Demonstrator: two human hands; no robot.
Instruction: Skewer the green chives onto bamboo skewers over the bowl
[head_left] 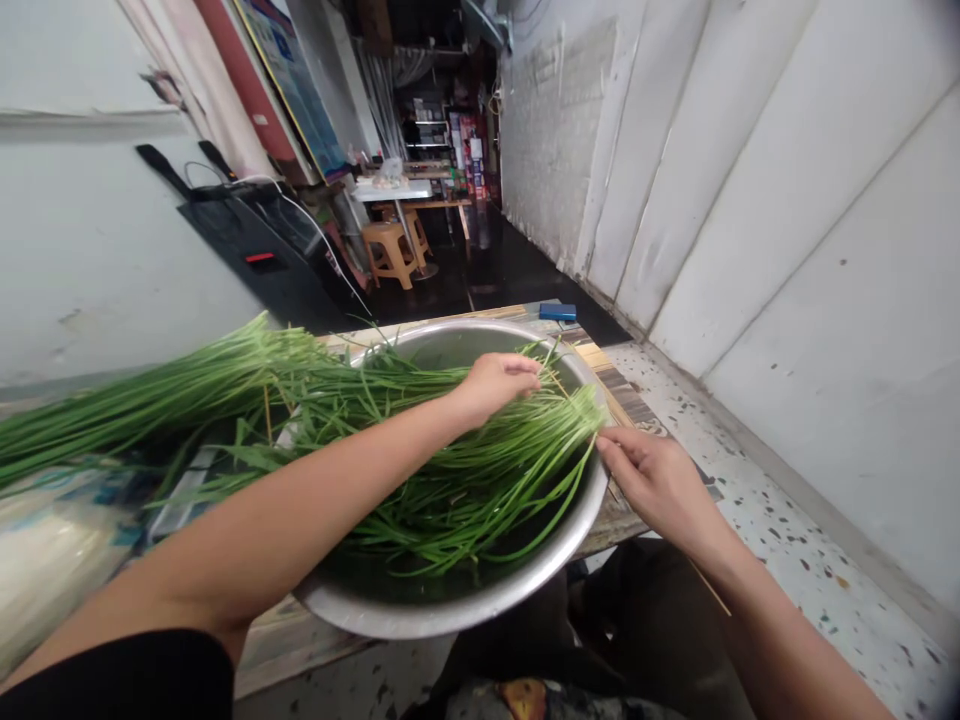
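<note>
A large metal basin (420,622) holds a heap of long green garlic chives (480,470), their pale cut ends gathered at its right side. My left hand (501,388) reaches over the heap with thumb and fingers closed together; what is between them is hidden. A thin tan straw (556,380) lies across the stalks just right of it. At the basin's right rim, my right hand (654,475) pinches the end of one green stalk between thumb and finger. Another tan straw piece (709,585) sticks out below my right wrist.
Another chive bundle (187,385) lies left of the basin, beside a plastic bag (60,550). The basin stands on a low wooden table (285,640). A small blue box (557,312) sits at its far edge. Farther back are plastic stools (390,252) and a white table (394,190). A white wall (750,180) runs along the right.
</note>
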